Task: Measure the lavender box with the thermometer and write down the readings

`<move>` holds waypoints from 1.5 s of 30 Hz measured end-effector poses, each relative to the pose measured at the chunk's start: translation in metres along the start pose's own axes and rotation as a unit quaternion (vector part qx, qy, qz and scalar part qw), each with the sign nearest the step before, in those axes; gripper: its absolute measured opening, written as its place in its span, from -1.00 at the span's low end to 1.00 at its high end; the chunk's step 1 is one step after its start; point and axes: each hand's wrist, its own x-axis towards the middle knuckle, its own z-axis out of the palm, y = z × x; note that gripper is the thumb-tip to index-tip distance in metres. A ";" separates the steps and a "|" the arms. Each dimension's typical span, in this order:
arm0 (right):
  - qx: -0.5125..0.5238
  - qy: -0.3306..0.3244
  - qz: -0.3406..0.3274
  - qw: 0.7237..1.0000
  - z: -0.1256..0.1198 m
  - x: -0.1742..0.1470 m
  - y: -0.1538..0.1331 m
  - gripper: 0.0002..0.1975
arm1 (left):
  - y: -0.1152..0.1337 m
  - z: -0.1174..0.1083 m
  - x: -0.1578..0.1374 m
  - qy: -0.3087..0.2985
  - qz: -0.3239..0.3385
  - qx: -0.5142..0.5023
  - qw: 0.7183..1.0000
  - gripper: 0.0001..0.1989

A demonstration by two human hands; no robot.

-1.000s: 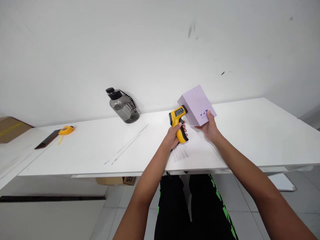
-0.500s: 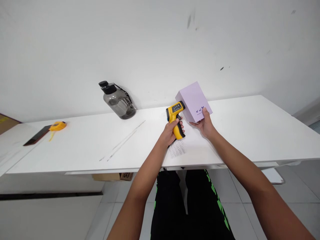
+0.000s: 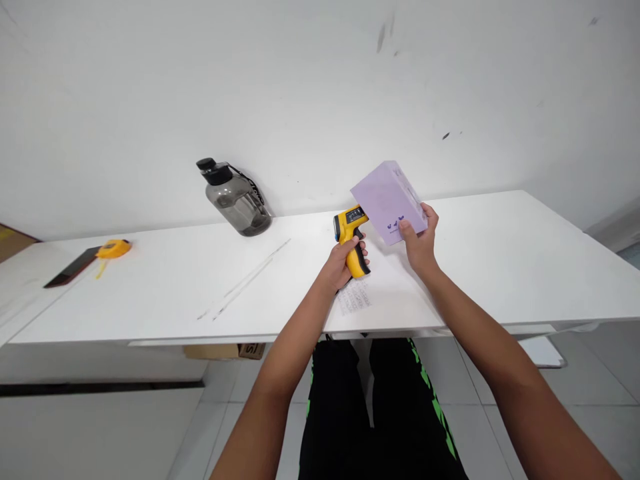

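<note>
My left hand is wrapped round the grip of a yellow and black infrared thermometer, its small display facing up. In my right hand is a light purple box with small dark prints near its lower edge; the thumb presses on the front and fingers reach round the right side. The box is tilted and covers one end of the thermometer. Whether the two touch, I cannot tell. Handwritten lines show on the white table below the thermometer.
A grey see-through bottle with a black lid stands near the wall, left of my hands. Farther left lie a yellow tape measure and a dark flat object. A cardboard box shows under the table.
My right hand has turned the purple box, so its right side now shows and the fingers have moved from beneath to that side. The left hand with the thermometer has stayed nearly still.
</note>
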 end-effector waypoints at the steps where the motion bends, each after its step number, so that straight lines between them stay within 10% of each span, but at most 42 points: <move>1: 0.001 0.005 -0.002 1.000 0.001 0.000 0.000 -0.20 | 0.000 0.000 0.000 0.001 0.000 0.003 1.000 -0.70; 8: 0.000 0.020 0.021 1.000 -0.003 0.005 0.002 -0.19 | -0.005 0.002 -0.002 0.134 0.162 0.161 0.964 -0.75; 13: -0.193 0.017 -0.062 0.979 -0.019 0.015 0.005 -0.03 | 0.000 -0.004 -0.010 0.204 0.344 0.380 0.834 -0.56; 22: -0.299 0.000 -0.026 0.954 -0.023 0.030 0.026 -0.07 | 0.053 -0.037 0.022 0.194 0.259 0.729 0.603 -0.48; 28: -0.376 0.032 0.004 0.926 -0.017 0.036 0.031 -0.07 | 0.063 -0.048 0.021 0.194 0.140 0.800 0.550 -0.08; 45: -0.450 0.025 -0.026 0.892 -0.015 0.041 0.045 0.01 | 0.058 -0.076 0.031 0.171 0.105 0.855 0.479 -0.34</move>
